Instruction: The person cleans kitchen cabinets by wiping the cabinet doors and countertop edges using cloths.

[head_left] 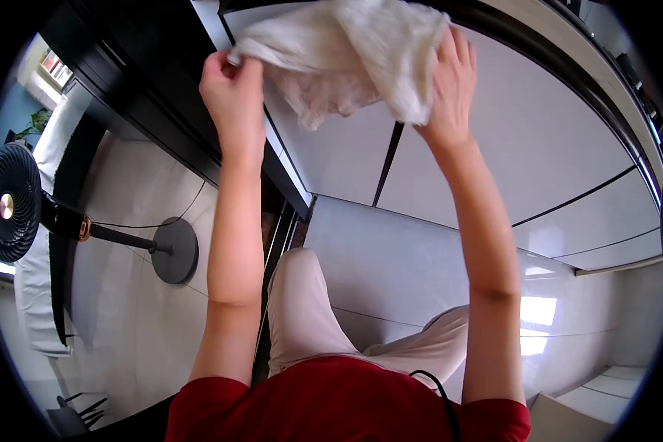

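A crumpled white cloth (390, 51) is stretched between my two hands at the top of the head view. My left hand (232, 96) pinches its left corner between thumb and curled fingers. On the other side, my right hand (451, 92) grips the cloth's right edge, its fingers partly hidden behind the fabric. A thin, pale pinkish, ruffled material (324, 96) hangs below the cloth; whether it belongs to the cloth I cannot tell.
Light cabinet doors (449, 169) with a dark curved counter edge face me. A dark door frame (140, 88) runs along the left. Beyond it, a black pedestal fan (11, 202) stands on a round base, its cord trailing over the tiled floor (125, 184).
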Motion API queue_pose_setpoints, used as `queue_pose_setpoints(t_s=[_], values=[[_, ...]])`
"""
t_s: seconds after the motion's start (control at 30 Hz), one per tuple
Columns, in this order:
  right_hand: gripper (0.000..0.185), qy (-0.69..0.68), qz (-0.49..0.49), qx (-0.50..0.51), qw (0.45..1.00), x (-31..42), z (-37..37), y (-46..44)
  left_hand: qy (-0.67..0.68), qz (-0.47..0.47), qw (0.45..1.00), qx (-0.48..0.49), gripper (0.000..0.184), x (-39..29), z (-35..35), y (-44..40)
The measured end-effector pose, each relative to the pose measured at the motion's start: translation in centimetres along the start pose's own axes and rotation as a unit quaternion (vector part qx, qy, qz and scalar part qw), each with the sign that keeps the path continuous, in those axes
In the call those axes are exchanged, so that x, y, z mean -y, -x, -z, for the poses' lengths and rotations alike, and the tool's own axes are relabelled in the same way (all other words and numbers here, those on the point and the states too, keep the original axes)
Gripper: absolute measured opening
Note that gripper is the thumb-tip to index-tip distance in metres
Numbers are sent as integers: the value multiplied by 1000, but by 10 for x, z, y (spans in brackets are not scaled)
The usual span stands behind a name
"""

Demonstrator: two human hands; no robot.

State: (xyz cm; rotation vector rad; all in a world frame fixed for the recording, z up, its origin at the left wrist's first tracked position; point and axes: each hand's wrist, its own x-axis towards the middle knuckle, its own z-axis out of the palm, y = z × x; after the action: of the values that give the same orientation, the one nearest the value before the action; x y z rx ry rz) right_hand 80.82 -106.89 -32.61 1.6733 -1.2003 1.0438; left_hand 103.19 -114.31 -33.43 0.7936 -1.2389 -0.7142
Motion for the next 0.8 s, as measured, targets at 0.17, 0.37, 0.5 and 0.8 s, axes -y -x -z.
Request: queue_pose_setpoints(t_s=[0.17,0.37,0.5,0.8], values=[[38,124,20,62,990,3,-31,12,56,-112,991,-37,44,42,-42,8],[34,110,108,88,984,13,-64,93,400,115,904,-101,47,109,-93,75],[41,43,131,206,969,25,-90,174,-206,-121,970,-42,38,236,-68,128],[57,-52,131,443,885,68,-145,375,377,327,866,-23,30,443,-4,289]])
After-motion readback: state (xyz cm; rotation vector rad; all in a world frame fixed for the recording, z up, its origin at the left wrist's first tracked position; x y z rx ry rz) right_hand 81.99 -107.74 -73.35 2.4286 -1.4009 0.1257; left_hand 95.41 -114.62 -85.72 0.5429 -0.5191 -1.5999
